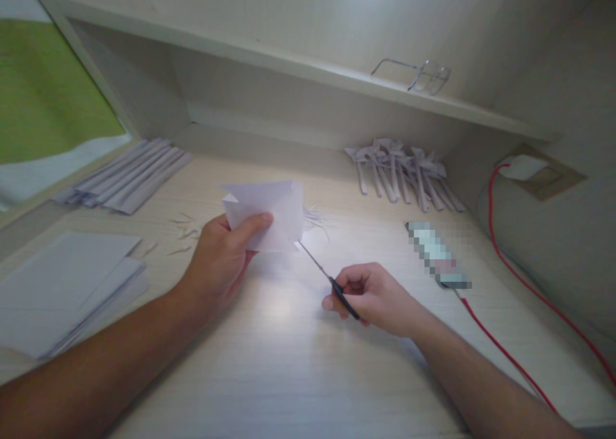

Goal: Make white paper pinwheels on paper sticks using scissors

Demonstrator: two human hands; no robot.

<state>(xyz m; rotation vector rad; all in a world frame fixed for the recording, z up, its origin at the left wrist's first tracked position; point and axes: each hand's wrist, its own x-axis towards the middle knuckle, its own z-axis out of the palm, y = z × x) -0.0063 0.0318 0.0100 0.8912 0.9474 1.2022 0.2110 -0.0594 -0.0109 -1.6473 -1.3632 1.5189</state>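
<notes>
A folded sheet of white paper (283, 217) is held up above the desk by my left hand (221, 253), thumb in front and the other fingers behind it. My right hand (373, 298) grips the black handles of a pair of scissors (342, 296). Their thin blades point up and left, and the tips meet the paper's lower right corner. Whether the blades are parted there is too small to tell. Behind the folded paper, thin paper strips (315, 217) lie on the desk, partly hidden.
Flat paper sheets (72, 285) are stacked at left, with rolled paper strips (129, 172) behind. Paper scraps (185, 230) lie near my left hand. Folded paper pieces with stems (399, 169) lie at back right. A phone (437, 256) with a red cable (505, 355) is at right; glasses (428, 76) rest on the shelf.
</notes>
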